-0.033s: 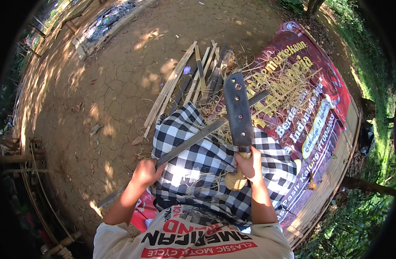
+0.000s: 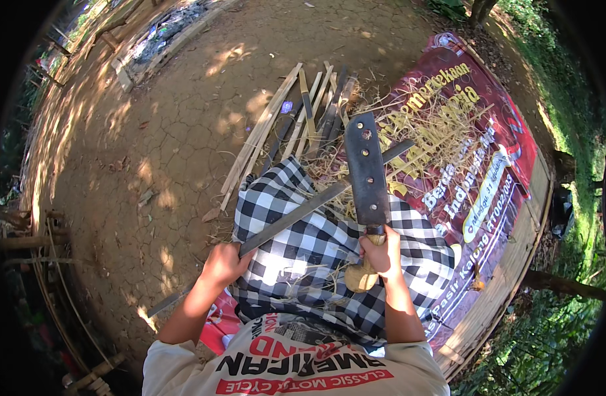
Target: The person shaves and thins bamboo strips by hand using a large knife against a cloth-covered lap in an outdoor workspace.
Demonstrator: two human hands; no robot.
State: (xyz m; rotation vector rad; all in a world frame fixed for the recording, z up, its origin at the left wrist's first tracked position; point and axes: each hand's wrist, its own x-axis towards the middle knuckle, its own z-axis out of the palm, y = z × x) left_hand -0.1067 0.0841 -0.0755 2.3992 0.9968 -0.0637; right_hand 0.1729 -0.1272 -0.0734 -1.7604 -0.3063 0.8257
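Your L grip (image 2: 225, 265) is clenched round a long dark strip (image 2: 293, 216) slanting over checked cloth (image 2: 421, 244); R grip (image 2: 382, 253) has a cleaver (image 2: 367, 165) by its handle (image 2: 361, 276), crossing in front of strip, contact unclear. Poss. risk: cleaver skids down strip, cuts L grip.

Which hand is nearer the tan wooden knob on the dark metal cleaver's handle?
Right: the right hand grips the handle beside the knob; the left hand is farther left, holding a long, flat grey strip.
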